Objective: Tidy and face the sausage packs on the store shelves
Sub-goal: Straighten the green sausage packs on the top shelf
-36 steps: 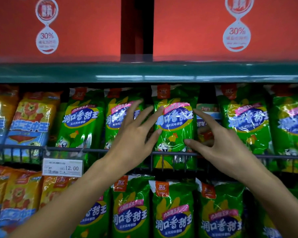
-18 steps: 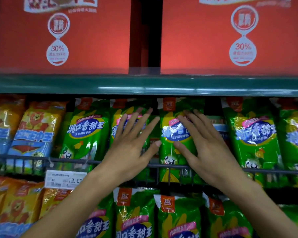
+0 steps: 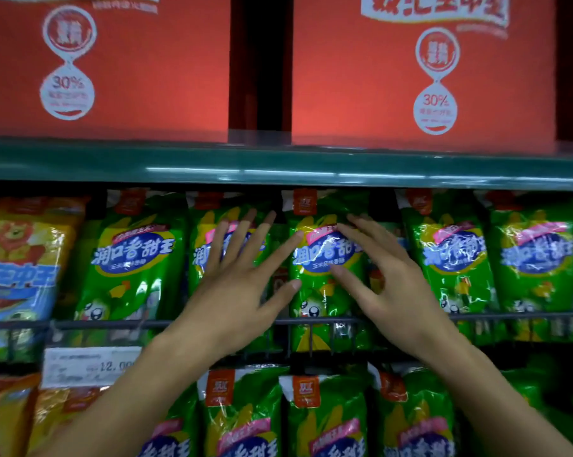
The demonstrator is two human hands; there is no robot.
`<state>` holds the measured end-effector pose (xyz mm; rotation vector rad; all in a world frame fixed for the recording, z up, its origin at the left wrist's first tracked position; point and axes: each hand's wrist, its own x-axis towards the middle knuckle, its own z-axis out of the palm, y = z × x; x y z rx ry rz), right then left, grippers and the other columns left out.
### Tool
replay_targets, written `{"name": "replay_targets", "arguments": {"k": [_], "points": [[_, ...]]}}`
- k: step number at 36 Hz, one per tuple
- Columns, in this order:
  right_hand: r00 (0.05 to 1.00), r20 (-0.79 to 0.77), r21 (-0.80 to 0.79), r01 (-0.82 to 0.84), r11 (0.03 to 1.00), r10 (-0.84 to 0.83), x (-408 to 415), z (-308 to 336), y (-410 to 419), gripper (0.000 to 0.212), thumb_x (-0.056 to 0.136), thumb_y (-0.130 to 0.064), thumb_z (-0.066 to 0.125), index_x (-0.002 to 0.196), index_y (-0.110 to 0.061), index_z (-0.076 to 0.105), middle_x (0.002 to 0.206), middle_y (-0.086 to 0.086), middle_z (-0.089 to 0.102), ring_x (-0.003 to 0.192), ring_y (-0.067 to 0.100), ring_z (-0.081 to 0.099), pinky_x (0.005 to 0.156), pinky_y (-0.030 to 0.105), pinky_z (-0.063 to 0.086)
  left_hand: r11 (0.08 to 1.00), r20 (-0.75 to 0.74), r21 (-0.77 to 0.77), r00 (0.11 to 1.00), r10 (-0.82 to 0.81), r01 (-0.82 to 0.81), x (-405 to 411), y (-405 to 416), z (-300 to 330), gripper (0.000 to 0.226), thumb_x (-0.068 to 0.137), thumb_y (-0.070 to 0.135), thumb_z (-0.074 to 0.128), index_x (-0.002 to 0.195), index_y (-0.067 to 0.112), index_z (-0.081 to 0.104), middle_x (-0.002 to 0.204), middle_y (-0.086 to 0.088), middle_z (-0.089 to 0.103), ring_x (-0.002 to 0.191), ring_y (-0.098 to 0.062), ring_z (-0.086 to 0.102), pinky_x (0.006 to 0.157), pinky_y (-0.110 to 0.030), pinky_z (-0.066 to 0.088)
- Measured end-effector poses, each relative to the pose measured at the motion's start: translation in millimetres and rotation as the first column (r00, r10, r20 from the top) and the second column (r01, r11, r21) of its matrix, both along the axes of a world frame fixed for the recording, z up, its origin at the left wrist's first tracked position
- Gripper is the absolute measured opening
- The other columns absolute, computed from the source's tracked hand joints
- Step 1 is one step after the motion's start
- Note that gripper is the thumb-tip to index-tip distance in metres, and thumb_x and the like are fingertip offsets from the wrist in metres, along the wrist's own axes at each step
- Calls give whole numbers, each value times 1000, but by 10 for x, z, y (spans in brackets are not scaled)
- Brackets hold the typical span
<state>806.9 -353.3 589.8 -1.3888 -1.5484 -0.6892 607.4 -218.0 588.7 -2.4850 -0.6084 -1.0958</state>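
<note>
Fingers (image 3: 242,239) of both hands spread flat against two neighbouring green sausage packs (image 3: 315,291).

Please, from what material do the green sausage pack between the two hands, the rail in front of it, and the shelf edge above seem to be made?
Green sausage pack: apparently thin glossy plastic film; it wrinkles and throws bright glints.
Rail: looks like thin dark metal wire, coating unclear.
Shelf edge: probably painted metal, smooth teal, with long streaks of reflected light.
</note>
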Motion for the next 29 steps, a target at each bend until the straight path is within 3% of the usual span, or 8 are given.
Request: {"name": "replay_targets", "arguments": {"k": [4,7,9,12,18,23,26,29], "points": [[999,-29,108,40,993,-37,242,-121,-343,50,94,-42,64,142,-29,58,148,-20,48,143,-3,36,115,10,25,985,162,5,972,-170,171,163,-179,-22,68,98,66,25,160,39,32,173,10,9,160,-21,-8,129,-45,-6],[991,-70,137,126,983,-118,498,-170,-647,53,92,-45,62,142,-27,58,143,-18,51,139,-7,38,112,6,25,941,245,81,909,-338,328,386,-450,-41,54,101,45,49,148,19,56,158,2,43,151,-19,28,126,-33,21],[982,-100,147,175,974,-161,665,-186,-821,55,90,-46,62,141,-25,58,140,-17,51,137,-4,41,115,14,30,911,248,35,880,-405,410,564,-634,-40,47,103,36,56,147,19,57,146,4,53,140,-12,43,119,-22,30],[961,-134,89,255,963,-242,882,-215,-1014,60,90,-45,67,144,-23,54,140,-12,51,135,8,46,115,30,37,862,258,-177,867,-426,476,860,-855,-4,52,104,36,60,154,30,47,129,11,61,115,-5,59,106,-27,46],[926,-93,-180,347,921,-367,1180,-253,-1202,84,89,-60,63,158,-22,35,153,1,51,139,19,49,114,32,38,819,253,-428,921,-297,382,1527,-973,89,79,97,49,66,162,21,31,97,29,61,87,-3,66,88,-26,54],[933,-61,-205,335,920,-354,1291,-249,-1192,80,90,-63,60,155,-21,43,141,3,63,125,25,61,101,41,52,688,291,-618,924,-249,381,1839,-906,104,95,83,59,68,157,21,21,124,-10,72,107,-31,71,100,-47,55],[949,-76,-183,288,940,-305,1341,-244,-1185,75,88,-59,64,151,-20,50,134,4,67,119,27,64,97,42,53,581,454,-635,854,-254,510,1848,-941,120,87,80,42,81,149,19,34,120,-12,74,105,-30,74,101,-49,56],[975,-132,-147,160,976,-180,1372,-255,-1152,72,86,-53,68,147,-17,55,133,1,67,118,22,65,100,40,52,579,495,-617,835,-240,533,1789,-1009,167,83,79,39,84,147,22,38,119,-15,73,102,-35,74,98,-50,58]]}}
